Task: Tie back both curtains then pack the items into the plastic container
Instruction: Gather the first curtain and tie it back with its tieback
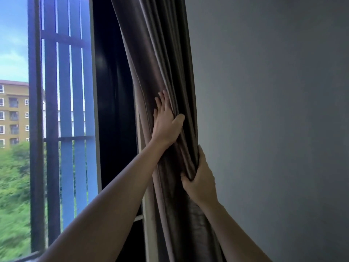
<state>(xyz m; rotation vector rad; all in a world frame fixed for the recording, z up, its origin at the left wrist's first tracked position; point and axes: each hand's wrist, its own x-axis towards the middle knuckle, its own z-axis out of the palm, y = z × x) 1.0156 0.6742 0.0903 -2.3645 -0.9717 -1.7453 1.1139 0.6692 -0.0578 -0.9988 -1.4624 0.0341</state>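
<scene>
curtain (pixel 160 53): bunched at R edge of window (pixel 64 91), next to wall (pixel 264 110); runs top to bottom of view.
L hand (pixel 166 125): flat on folds, fingers straight, pointing up, thumb spread to R; presses, no pinch.
R hand (pixel 200 180): lower down, fingers curled round the bunch; grips it.
tie-back: none seen round the bunch.
done: curtain gathered, not tied.
left: tie this one; 2nd curtain (out of view, can't tell); packing, with container & items not in view.
progress: early, est.

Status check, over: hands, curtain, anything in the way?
Left hand flat against curtain. Right hand grips the gathered folds lower down. No tieback in view. Nothing blocking.
</scene>
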